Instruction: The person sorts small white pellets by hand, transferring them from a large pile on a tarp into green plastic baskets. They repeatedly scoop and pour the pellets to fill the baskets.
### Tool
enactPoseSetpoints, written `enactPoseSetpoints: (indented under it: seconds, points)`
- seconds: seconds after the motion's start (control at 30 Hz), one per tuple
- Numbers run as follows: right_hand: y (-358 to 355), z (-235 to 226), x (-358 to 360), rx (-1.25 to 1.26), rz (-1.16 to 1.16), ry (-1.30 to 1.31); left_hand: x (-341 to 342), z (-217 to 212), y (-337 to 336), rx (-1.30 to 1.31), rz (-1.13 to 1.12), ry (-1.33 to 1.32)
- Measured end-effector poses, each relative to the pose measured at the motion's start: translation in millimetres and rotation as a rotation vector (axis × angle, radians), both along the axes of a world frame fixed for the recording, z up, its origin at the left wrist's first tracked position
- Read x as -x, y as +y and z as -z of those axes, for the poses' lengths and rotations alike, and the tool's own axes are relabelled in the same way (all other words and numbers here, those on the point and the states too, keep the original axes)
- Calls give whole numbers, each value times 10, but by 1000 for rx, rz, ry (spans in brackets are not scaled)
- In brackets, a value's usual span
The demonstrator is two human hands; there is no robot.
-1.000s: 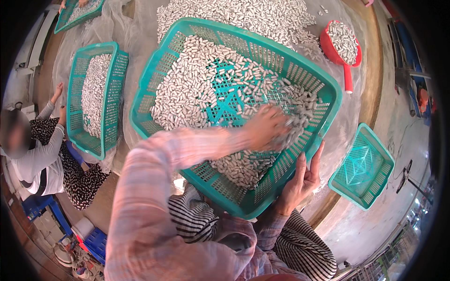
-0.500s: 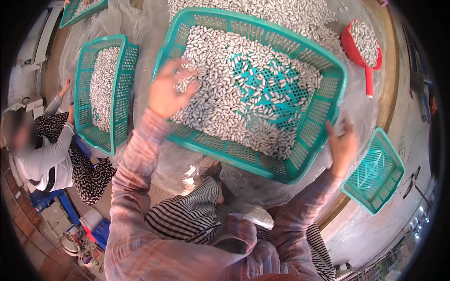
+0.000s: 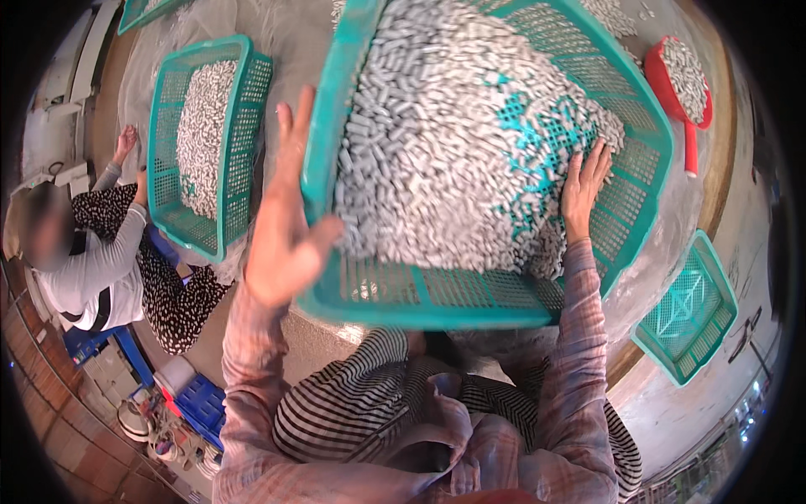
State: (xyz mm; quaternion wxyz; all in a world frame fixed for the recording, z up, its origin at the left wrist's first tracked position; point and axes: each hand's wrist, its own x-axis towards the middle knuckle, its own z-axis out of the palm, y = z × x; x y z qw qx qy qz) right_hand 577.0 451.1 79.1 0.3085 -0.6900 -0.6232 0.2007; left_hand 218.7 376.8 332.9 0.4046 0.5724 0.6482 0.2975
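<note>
A large green plastic basket (image 3: 470, 315) is directly before me, its left side looming closer to view and seemingly raised. Many small silvery-white cylindrical pieces (image 3: 428, 143) fill it, thickest at the left; green mesh shows between them toward the right. Against the outside of its left wall is my left hand (image 3: 290, 231), fingers stretched out and the thumb at the near-left corner. My right hand (image 3: 585, 185) lies inside the basket at the right, fingers extended flat over the pieces.
At the left, a co-worker (image 3: 92, 260) sits by another green basket (image 3: 227, 181) of similar pieces. A red scoop (image 3: 690, 151) full of pieces lies at the far right. Below it stands a smaller green basket (image 3: 693, 290). Clear plastic sheeting (image 3: 663, 244) covers the work surface.
My left hand has moved from over the pieces to the basket's left wall. My right hand has gone from the right rim onto the pieces. The basket is tilted, its pieces spread further right.
</note>
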Motion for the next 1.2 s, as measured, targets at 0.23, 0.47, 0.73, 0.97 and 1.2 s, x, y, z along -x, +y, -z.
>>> enactPoseSetpoints:
  seconds: [0.23,0.47,0.73,0.97,1.2]
  points:
    - [162,-877,1760,-57,-276,181,49,-159,108,210,-150,-371]
    - [-664,-1017,1205,48,-1120,-155,136,113,-70,201,-222,-286]
    - [329,-592,1161,-102,-321,-6,157,103,-130,220,-180,-187]
    - [-476,-1009,2002,-54,-1124,122,266,92,-49,208,-170,-309]
    - [-552,-455,277,199,-681,-299,364,112,-192,136,-139,-223]
